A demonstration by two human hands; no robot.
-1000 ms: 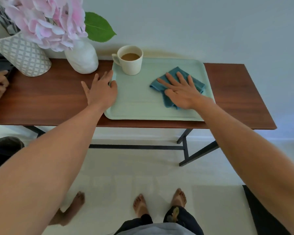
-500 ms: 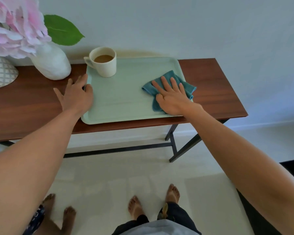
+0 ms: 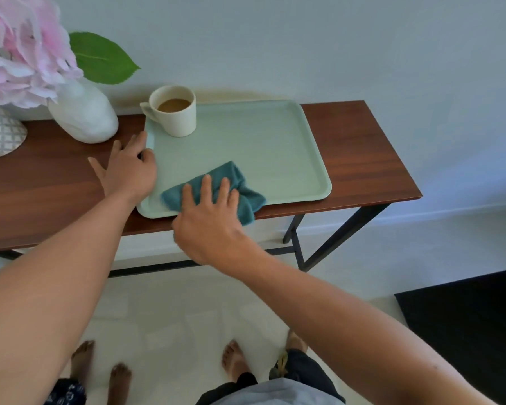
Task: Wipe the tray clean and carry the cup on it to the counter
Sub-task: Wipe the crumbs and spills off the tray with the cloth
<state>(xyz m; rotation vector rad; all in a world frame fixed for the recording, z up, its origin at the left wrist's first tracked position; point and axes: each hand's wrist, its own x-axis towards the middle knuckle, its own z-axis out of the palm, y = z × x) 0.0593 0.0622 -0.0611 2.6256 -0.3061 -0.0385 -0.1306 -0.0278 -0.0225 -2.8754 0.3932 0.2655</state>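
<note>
A pale green tray (image 3: 275, 135) lies on a narrow dark wood tabletop (image 3: 362, 159), its front rim close to the tabletop's front edge. The right hand (image 3: 208, 220) presses flat, fingers spread wide, on a teal cloth (image 3: 231, 182) at the tray's near edge; a corner of the cloth hangs past the rim. The left hand (image 3: 129, 171) rests open against the tray's left rim, thumb on the rim. A cream cup (image 3: 177, 112) of brown drink stands in the tray's far left corner, handle pointing left. The tray's right half is bare. Left of the tray stands a white vase (image 3: 82, 115) of pink flowers. No writing is readable.
</note>
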